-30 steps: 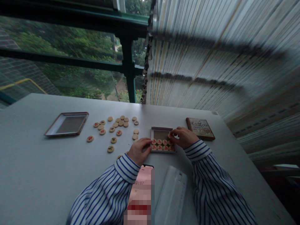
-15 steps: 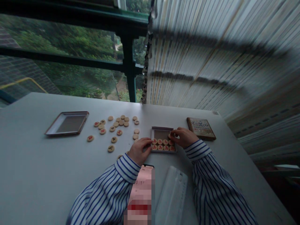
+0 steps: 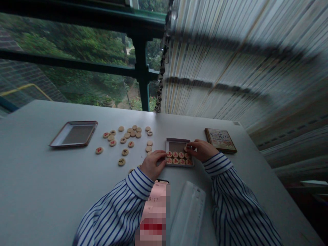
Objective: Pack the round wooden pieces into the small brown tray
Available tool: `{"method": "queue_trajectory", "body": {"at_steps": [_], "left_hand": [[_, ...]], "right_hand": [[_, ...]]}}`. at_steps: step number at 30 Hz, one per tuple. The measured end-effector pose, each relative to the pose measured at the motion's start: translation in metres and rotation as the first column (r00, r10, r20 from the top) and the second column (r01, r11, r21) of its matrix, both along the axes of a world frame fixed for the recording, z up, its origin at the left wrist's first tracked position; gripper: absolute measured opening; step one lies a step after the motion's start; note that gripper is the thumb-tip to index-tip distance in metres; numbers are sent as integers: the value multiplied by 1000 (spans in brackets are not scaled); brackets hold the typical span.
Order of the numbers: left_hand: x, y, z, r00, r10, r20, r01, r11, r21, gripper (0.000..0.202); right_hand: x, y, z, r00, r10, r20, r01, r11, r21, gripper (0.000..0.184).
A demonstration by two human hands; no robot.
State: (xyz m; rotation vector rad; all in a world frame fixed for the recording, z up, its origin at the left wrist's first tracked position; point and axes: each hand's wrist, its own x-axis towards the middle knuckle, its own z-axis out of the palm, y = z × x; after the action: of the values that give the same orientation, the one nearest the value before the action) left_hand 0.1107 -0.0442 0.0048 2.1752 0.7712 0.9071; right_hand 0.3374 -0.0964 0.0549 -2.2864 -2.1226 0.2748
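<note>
A shallow box (image 3: 176,147) sits on the table in front of me, its lower part lined with two rows of round wooden Chinese chess pieces (image 3: 175,154) marked in red. With its fingertips together, my left hand (image 3: 153,164) grips the box's left edge beside the rows. At the right wall of the box, my right hand (image 3: 203,150) pinches a Chinese chess piece (image 3: 186,149), partly covered by the fingers, just above the rows. Loose pieces (image 3: 133,133) lie scattered to the left, some with red or black characters and some blank side up.
An open tray-like lid (image 3: 79,135) lies at the far left. A decorated box (image 3: 220,140) stands at the right. Nearer me are a phone (image 3: 157,194), partly under my left sleeve, and a translucent plastic case (image 3: 188,212). A window and string curtain border the table.
My hands stay almost where they were. The piece in my right fingers shows slightly more inside the box's right side. The view has shifted slightly.
</note>
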Motion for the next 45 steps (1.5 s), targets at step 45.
{"method": "queue_trajectory", "body": {"at_steps": [45], "left_hand": [[0, 1, 0, 1000, -10, -13, 10, 1000, 15, 21]], "right_hand": [[-3, -2, 4, 999, 14, 32, -13, 999, -43, 26]]}}
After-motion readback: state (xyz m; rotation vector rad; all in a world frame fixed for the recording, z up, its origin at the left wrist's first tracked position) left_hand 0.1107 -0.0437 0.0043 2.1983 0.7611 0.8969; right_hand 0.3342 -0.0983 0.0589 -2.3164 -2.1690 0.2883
